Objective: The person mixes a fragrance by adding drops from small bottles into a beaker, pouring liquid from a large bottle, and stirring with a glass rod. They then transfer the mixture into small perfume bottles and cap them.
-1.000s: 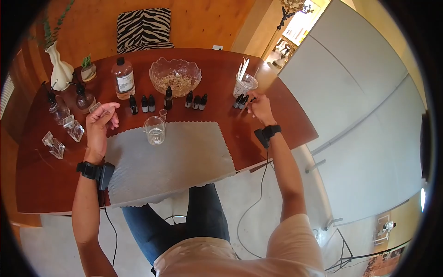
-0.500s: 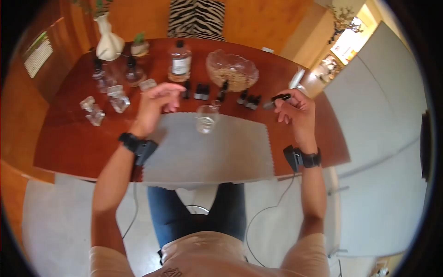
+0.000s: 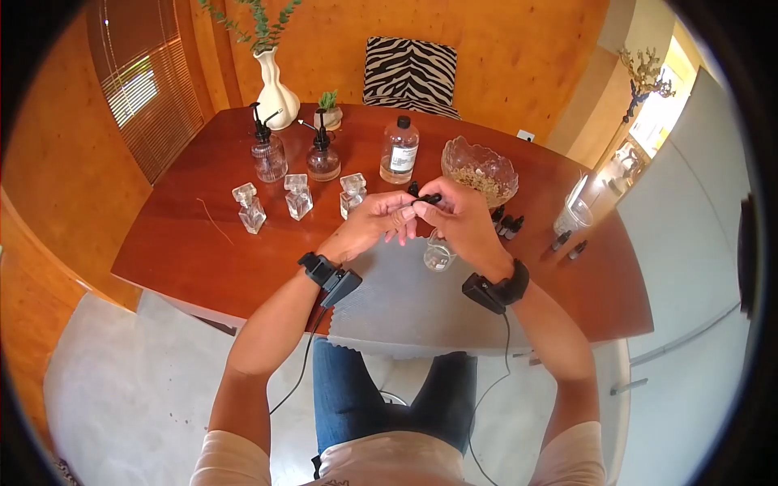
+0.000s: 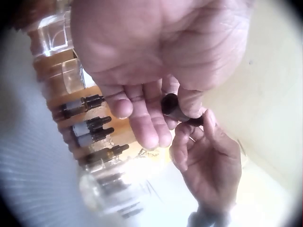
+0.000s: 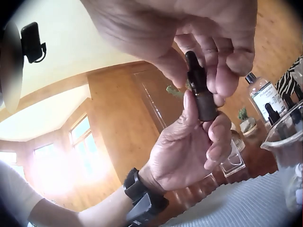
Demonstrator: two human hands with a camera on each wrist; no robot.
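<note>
A small dark dropper bottle (image 5: 206, 106) is held between both hands, above the grey mat (image 3: 389, 300). My left hand (image 3: 369, 225) grips its body between thumb and fingers. At the black dropper cap (image 5: 196, 78), the thumb and fingers of my right hand (image 3: 468, 223) pinch from the other side. In the right wrist view the bottle stands nearly upright, with its cap on top. Just below the hands, a glass beaker (image 3: 439, 257) sits on the mat. Several other dropper bottles (image 4: 97, 127) are lined up along the mat, partly hidden by the hands in the head view.
Square glass bottles (image 3: 250, 212) stand on the left of the table, with pump bottles (image 3: 269, 158) behind. A large labelled bottle (image 3: 399, 154) and a glass bowl (image 3: 486, 166) are at the back. Two dropper bottles (image 3: 577, 249) lie near a cup of strips (image 3: 572, 217) at right.
My right hand has taken a dropper bottle from beside the cup of strips and carried it left. The left hand has moved in and grips it too. The head view has swung left.
</note>
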